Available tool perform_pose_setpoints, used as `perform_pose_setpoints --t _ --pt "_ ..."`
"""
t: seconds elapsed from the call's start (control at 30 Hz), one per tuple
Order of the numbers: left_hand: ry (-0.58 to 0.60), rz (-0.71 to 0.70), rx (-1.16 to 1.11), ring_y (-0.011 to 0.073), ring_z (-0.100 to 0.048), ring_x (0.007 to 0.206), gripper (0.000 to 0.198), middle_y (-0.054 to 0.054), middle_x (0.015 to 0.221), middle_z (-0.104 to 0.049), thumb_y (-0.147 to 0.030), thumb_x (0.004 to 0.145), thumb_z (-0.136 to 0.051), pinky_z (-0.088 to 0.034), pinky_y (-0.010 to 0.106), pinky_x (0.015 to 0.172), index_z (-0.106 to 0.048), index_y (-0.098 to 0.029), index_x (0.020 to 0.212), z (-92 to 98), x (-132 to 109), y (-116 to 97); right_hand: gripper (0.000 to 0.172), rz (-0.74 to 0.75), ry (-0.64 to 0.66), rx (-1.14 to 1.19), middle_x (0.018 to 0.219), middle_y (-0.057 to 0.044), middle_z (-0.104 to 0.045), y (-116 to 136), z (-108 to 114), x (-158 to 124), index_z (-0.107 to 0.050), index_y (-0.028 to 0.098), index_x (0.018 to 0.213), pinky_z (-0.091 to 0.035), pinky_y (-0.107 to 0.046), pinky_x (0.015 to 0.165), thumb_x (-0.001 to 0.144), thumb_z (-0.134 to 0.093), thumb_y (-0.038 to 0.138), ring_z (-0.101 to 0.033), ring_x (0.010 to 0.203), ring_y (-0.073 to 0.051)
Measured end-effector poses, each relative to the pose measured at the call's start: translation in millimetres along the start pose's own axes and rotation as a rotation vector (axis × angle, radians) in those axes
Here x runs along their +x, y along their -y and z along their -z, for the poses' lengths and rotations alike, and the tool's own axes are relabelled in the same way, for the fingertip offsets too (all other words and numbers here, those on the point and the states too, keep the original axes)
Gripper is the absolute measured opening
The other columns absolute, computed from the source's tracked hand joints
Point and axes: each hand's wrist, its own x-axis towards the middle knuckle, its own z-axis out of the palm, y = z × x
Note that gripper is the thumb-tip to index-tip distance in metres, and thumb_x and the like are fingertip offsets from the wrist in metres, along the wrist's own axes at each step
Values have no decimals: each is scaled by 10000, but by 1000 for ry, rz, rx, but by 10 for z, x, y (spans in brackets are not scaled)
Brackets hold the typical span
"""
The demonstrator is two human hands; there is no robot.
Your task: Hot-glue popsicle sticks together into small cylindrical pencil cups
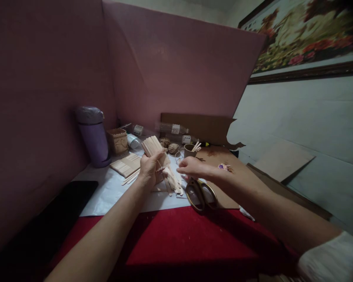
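Observation:
My left hand point(149, 168) is closed round a bundle of wooden craft sticks point(153, 147), which tilts up and away from me. A thin pale strand crosses the lower part of the bundle. To its right, my right hand point(191, 166) is pinched, with a thin strand of twine point(177, 156) at its fingers; the fingertips are partly hidden. Loose craft sticks point(173, 180) lie below and between the hands. Gold-handled scissors point(200, 196) rest just below my right wrist, their blades hidden. Behind the hands sit two balls of twine point(173, 148).
A banded pack of sticks point(126, 164) lies left on the white sheet point(98, 192). Behind stand a purple tumbler point(94, 137), a carved-looking box point(117, 141) and a cup point(190, 150) with sticks. Plastic bottles point(170, 128) lie at the back. Cardboard point(226, 192) covers the right side.

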Motion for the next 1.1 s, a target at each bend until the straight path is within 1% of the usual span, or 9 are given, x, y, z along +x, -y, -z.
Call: perform_pose_setpoints --t 0.1,0.2,0.27,0.37,0.47,0.63,0.9,1.0,1.1 --pt "33 53 83 143 -583 485 486 1 669 -628 -342 531 -864 -484 262 417 -619 -174 915 -13 -37 -18 189 -16 -113 -35 717 -52 -708 -303 297 -53 -711 132 834 -384 -179 451 864 -534 191 -623 562 -115" --pt "38 42 78 137 -595 509 446 15 692 -637 -312 534 -865 -493 250 434 -618 -159 872 -38 -69 -38 266 -99 -268 -157 770 -111 -717 -705 625 -80 -709 116 792 -403 -211 515 896 -497 238 -642 650 -149" --pt "40 25 57 129 -593 513 422 14 695 -637 -273 540 -858 -497 242 441 -620 -153 867 -50 -79 -44 255 -174 -310 -261 726 -126 -697 -968 769 -113 -693 124 686 -385 -240 533 855 -564 264 -648 702 -191" --pt "59 23 52 129 -570 484 404 7 684 -631 -261 567 -831 -477 244 402 -620 -155 895 -50 -79 -39 243 -260 -247 -356 649 -110 -665 -1274 789 -191 -656 146 584 -373 -266 547 701 -749 338 -652 709 -235" --pt "85 22 54 133 -561 482 419 2 673 -623 -275 558 -834 -472 249 388 -617 -155 896 -40 -74 -32 278 -285 -165 -377 649 -93 -663 -1448 641 -271 -660 154 627 -373 -279 549 566 -837 360 -646 693 -249" --pt "138 26 -30 126 -581 556 393 14 700 -634 -228 525 -852 -506 236 459 -621 -149 833 -37 -98 -55 199 -191 -93 -306 742 -37 -689 -1533 445 -350 -685 186 787 -402 -245 590 624 -768 265 -633 710 -189" --pt "278 124 -60 155 -630 614 328 32 789 -682 -211 614 -803 -557 284 512 -669 -149 906 -27 -177 -109 137 -170 -209 -152 772 -69 -687 -1580 454 -428 -657 170 846 -431 -235 583 709 -645 169 -612 683 -171" --pt "343 198 -64 167 -651 602 259 41 779 -694 -231 719 -739 -566 293 526 -678 -146 956 -25 -198 -139 173 -259 -356 25 652 -13 -599 -1557 487 -515 -600 162 873 -380 -228 483 702 -622 153 -521 534 -127" --pt "417 277 -66 194 -676 597 212 57 730 -697 -259 839 -627 -560 295 514 -675 -124 996 -32 -212 -155 297 -269 -373 262 517 76 -447 -1417 541 -696 -541 179 917 -289 -224 393 642 -654 169 -394 396 -93"
